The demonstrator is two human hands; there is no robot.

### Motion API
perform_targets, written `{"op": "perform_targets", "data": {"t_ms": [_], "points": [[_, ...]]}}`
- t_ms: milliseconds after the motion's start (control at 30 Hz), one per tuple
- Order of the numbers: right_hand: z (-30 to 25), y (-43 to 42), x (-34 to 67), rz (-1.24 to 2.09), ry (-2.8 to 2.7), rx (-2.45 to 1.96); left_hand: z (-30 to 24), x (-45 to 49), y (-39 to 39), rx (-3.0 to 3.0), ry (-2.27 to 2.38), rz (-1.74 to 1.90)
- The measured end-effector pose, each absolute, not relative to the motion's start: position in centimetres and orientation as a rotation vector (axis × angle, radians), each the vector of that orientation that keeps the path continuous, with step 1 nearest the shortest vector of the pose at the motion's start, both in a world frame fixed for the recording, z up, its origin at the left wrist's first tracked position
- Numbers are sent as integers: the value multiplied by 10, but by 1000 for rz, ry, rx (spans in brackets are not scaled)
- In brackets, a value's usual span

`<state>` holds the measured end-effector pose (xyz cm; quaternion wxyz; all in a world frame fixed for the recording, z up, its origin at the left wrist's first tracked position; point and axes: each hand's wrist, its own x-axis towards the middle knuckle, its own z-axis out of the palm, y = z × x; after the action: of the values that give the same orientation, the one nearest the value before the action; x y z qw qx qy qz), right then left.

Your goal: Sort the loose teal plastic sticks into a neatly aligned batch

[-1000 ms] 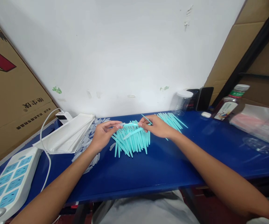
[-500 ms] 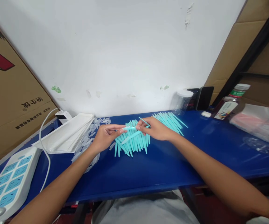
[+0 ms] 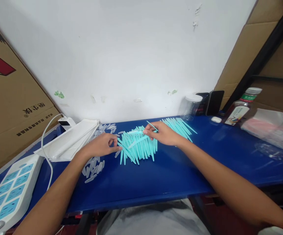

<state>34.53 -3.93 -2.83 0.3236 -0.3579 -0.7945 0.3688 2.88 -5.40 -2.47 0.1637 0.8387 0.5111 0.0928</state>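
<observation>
A heap of thin teal plastic sticks (image 3: 138, 147) lies on the blue table (image 3: 171, 173). My right hand (image 3: 162, 133) is above the heap with its fingers pinched on a few teal sticks that jut out to the left. My left hand (image 3: 101, 146) rests low at the left edge of the heap, over a scatter of small clear plastic caps (image 3: 93, 166). Its thumb and forefinger are pinched together; what they hold is too small to make out. A second heap of teal sticks (image 3: 179, 125) lies behind my right hand.
A stack of white bags (image 3: 69, 142) lies at the left, a white power strip (image 3: 8, 192) and charger (image 3: 66, 122) beyond it. A clear jar (image 3: 191, 106), a phone (image 3: 215, 102), a bottle (image 3: 241, 107) and a plastic bag (image 3: 271, 129) stand at the right. Cardboard boxes flank the table.
My left hand has let go of the stick it pinched with the right hand and dropped left and down to the clear caps. My right hand has stayed put with its sticks.
</observation>
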Motion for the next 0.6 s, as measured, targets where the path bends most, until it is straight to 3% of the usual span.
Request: {"op": "perform_targets", "data": {"t_ms": [600], "points": [[-29, -39, 345, 972, -2100, -930, -35, 20, -47, 2163, 1327, -54]]}}
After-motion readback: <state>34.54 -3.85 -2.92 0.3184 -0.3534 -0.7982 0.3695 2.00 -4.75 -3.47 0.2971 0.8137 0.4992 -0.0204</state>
